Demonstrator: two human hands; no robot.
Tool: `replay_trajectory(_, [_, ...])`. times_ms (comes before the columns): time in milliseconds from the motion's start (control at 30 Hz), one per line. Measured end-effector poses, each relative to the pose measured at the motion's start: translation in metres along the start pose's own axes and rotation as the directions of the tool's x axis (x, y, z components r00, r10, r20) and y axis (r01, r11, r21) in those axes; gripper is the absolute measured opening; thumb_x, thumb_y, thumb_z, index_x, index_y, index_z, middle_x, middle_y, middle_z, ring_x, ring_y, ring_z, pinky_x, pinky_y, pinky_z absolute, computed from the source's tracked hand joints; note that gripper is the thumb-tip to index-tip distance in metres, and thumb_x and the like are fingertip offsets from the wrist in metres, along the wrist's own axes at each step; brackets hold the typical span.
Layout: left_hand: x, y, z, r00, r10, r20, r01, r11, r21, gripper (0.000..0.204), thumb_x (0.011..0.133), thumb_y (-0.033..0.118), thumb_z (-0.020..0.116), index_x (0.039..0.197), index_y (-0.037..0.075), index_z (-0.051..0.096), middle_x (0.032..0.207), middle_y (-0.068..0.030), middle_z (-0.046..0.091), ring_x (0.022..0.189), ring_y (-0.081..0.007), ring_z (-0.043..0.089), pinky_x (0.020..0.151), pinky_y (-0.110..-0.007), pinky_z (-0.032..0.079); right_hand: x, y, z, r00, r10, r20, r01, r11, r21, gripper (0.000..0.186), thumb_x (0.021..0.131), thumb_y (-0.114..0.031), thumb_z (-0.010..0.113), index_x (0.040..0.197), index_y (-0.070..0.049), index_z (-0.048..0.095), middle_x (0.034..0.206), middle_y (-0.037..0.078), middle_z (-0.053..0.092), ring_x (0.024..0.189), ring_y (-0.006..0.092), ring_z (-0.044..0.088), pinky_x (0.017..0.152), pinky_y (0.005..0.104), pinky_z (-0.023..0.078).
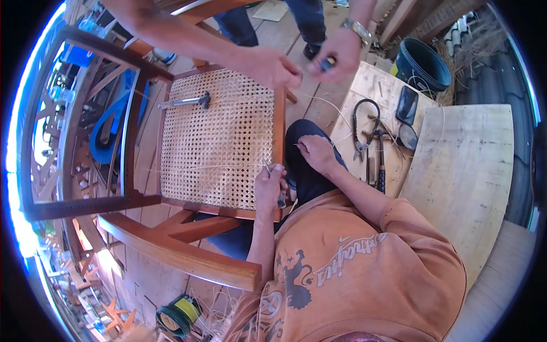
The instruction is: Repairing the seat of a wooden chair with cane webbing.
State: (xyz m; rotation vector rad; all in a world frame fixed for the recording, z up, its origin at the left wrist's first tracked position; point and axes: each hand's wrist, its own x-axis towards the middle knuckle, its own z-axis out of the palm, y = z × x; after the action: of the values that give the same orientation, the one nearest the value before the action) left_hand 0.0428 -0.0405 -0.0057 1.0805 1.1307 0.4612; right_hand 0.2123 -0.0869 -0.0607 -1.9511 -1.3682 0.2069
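Observation:
The woven cane seat [216, 142] of a reddish-brown wooden chair lies in front of me. At its near right corner, my left hand [270, 185] is closed round a slim awl [281, 199], its metal tip pointing up by the frame edge. My right hand [317, 153] rests on my dark-clad knee, fingers pinched on a thin pale cane strand [342, 138]. Across the seat's far right corner reach a co-worker's two hands. One hand [273, 69] has its fingertips together; the other [337, 54], wearing a wristwatch, grips a small dark-handled tool.
A hammer-like tool [191, 102] lies on the seat. To the right, a wooden board [356, 91] carries a hammer [381, 162], pliers [359, 149] and a dark phone-shaped object [407, 106]. Beyond stands a dark bucket [424, 64]. A curved chair rail [182, 249] juts out near my left arm.

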Motion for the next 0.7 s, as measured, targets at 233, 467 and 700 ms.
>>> replay_trajectory(233, [0.0007, -0.0038, -0.0021, 1.000, -0.009, -0.003, 0.009, 1.000, -0.009, 0.018, 0.089, 0.021, 0.052, 0.090, 0.003, 0.056, 0.073, -0.0015, 0.056, 0.047, -0.0054, 0.049, 0.040, -0.018, 0.039, -0.0008, -0.0010, 0.0045, 0.998, -0.030, -0.048, 0.031, 0.999, 0.018, 0.007, 0.076, -0.013, 0.059, 0.077, -0.006, 0.059, 0.072, 0.012, 0.059, 0.071, 0.0308, 0.058, 0.064, 0.0421, 0.046])
replay_trajectory(467, [-0.0017, -0.0005, -0.0027, 1.000, -0.024, 0.015, 0.024, 1.000, -0.011, 0.020, 0.090, 0.021, 0.051, 0.092, 0.001, 0.055, 0.075, -0.0026, 0.056, 0.047, -0.0050, 0.049, 0.040, -0.019, 0.039, -0.0008, -0.0012, 0.0051, 1.000, -0.015, -0.025, 0.015, 1.000, 0.012, 0.008, 0.078, -0.012, 0.058, 0.080, -0.004, 0.060, 0.073, 0.014, 0.059, 0.072, 0.0328, 0.058, 0.065, 0.0418, 0.046])
replay_trajectory(700, [-0.0011, -0.0019, -0.0018, 1.000, -0.004, 0.015, 0.005, 1.000, -0.023, 0.020, 0.090, 0.021, 0.051, 0.091, 0.002, 0.055, 0.074, -0.0022, 0.056, 0.046, -0.0051, 0.049, 0.038, -0.019, 0.039, -0.0008, 0.0040, 0.0086, 1.000, 0.025, 0.012, -0.025, 0.999, -0.021, 0.008, 0.078, -0.012, 0.058, 0.081, -0.004, 0.060, 0.075, 0.015, 0.060, 0.073, 0.0327, 0.058, 0.066, 0.0415, 0.046])
